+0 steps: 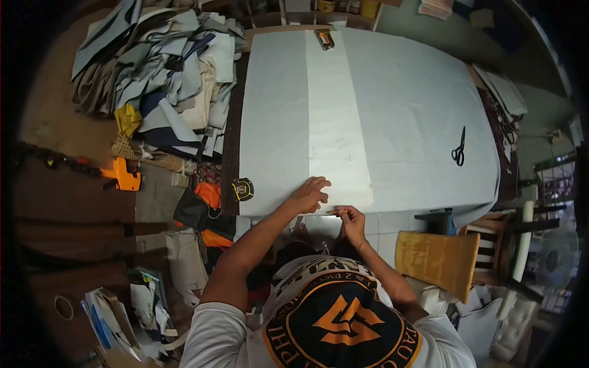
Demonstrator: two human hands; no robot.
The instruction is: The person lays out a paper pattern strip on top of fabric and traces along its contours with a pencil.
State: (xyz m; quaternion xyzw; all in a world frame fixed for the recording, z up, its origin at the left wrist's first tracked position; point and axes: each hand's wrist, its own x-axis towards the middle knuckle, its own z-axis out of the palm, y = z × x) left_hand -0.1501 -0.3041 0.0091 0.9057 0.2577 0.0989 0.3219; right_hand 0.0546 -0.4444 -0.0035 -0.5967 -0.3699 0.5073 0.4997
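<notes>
A large pale grey sheet of material point(417, 122) covers the table, and a long cream strip point(336, 116) lies across it from the far edge to the near edge. My left hand point(308, 195) rests at the strip's near left corner, its fingers spread. At the table's near edge my right hand point(351, 222) pinches a thin orange pencil-like item point(337, 211), tip pointing left. A black and yellow tape measure point(243, 189) sits at the near left corner of the sheet. Black scissors point(459, 147) lie on the right part. A small dark packet point(324, 39) is on the strip's far end.
Left of the table is a big heap of fabric pieces point(178, 73). An orange tool point(126, 176) is further left. A yellow-brown chair seat point(438, 262) stands near the table's right front. Papers and folders point(110, 319) are at the lower left.
</notes>
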